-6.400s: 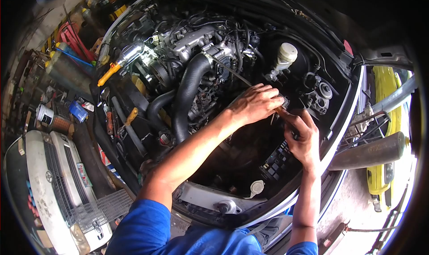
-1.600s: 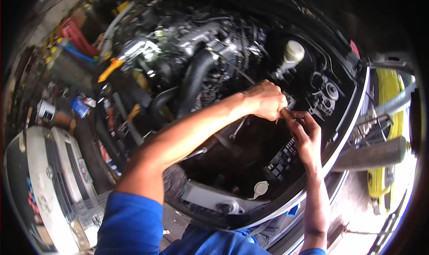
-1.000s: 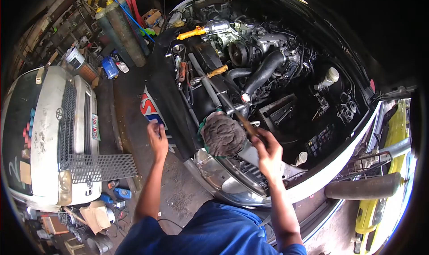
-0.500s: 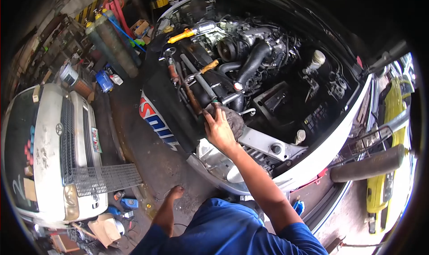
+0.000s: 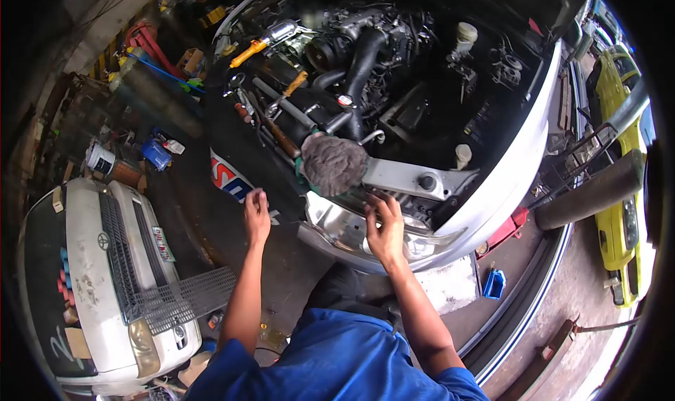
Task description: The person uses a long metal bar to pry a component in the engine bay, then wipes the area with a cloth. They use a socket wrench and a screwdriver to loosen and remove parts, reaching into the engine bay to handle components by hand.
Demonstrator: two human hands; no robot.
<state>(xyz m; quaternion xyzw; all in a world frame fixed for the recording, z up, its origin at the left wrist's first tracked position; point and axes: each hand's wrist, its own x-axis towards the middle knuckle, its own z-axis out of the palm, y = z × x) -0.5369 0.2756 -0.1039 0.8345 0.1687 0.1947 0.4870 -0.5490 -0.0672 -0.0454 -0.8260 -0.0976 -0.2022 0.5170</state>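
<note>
My left hand is raised beside the lettered black cover at the car's front. Its fingers point upward, slightly blurred, with nothing visible in them. Over the headlight, my right hand hovers with bent fingers and the thumb apart, holding nothing. A crumpled grey rag lies just beyond it, with a bit of green at its edge. Behind the rag several hand tools rest on the front of the engine bay, among them a wooden-handled tool and a grey metal bar.
An orange-handled lamp-like tool lies by the engine. To the left stands a white vehicle with a metal grate against it. On the right are a grey cylinder, a yellow car and a blue container.
My right hand has come away from the rag and tools, back toward the headlight. My left hand has risen from low down to beside the cover. The view has shifted.
</note>
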